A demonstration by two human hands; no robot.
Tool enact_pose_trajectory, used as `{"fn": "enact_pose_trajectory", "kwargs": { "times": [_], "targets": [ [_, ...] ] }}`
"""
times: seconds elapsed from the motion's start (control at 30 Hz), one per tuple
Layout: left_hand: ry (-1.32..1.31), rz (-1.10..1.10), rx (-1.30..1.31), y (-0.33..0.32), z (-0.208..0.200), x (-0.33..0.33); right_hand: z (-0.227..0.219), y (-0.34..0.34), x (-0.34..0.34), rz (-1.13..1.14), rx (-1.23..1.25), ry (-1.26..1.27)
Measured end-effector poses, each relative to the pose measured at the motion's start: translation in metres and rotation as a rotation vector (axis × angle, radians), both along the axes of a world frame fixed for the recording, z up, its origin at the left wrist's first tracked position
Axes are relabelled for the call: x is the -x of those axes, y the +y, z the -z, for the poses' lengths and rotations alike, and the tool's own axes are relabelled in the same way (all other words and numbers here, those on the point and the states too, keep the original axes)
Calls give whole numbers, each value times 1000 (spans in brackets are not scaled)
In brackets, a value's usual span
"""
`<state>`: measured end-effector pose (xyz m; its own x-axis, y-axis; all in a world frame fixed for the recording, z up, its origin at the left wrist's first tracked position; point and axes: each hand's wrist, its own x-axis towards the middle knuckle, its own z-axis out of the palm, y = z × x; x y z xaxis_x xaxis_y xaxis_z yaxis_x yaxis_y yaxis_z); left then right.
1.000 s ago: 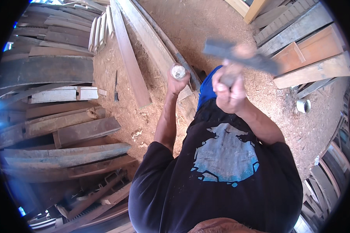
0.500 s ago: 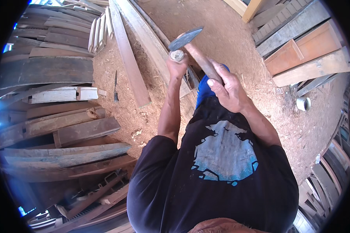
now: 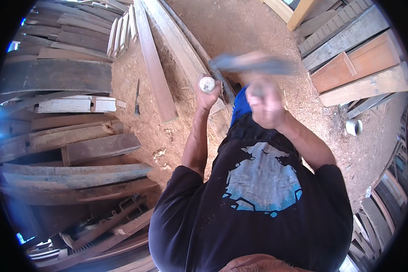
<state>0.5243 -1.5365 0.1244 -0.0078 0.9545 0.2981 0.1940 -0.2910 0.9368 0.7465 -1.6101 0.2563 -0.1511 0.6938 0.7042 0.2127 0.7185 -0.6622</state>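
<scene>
My left hand (image 3: 207,94) is wrapped round a chisel-like tool, held upright over a long timber (image 3: 186,45). Only the pale, worn top of its round wooden handle (image 3: 207,84) shows; the lower end is hidden by the hand. In my right hand (image 3: 266,103), closed in a fist, is a hammer with a wooden handle. The hammer's dark head (image 3: 258,64) is smeared by motion and stands up to the right of the chisel-like tool, apart from it.
A loose plank (image 3: 155,68) lies left of the timber. A thin dark-bladed tool (image 3: 137,99) rests on the shavings-covered ground. Stacked boards (image 3: 54,76) fill the left side. On the right are an orange-brown wooden panel (image 3: 360,59) and a white cylindrical container (image 3: 354,127).
The hammer has swung from just above the tool's handle up and to the right, and now blurs. My left hand keeps its grip, a little lower in view.
</scene>
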Motion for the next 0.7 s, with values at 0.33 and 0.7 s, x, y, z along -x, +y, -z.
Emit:
{"fn": "enact_pose_trajectory", "kwargs": {
  "times": [0.33,0.7],
  "targets": [
    [18,-20,143,-16,-2,3,-17,-3,4,-49,34,11],
    [-16,-20,151,-21,4,0,-20,-17,2,-35,181,-193]
  ]
}}
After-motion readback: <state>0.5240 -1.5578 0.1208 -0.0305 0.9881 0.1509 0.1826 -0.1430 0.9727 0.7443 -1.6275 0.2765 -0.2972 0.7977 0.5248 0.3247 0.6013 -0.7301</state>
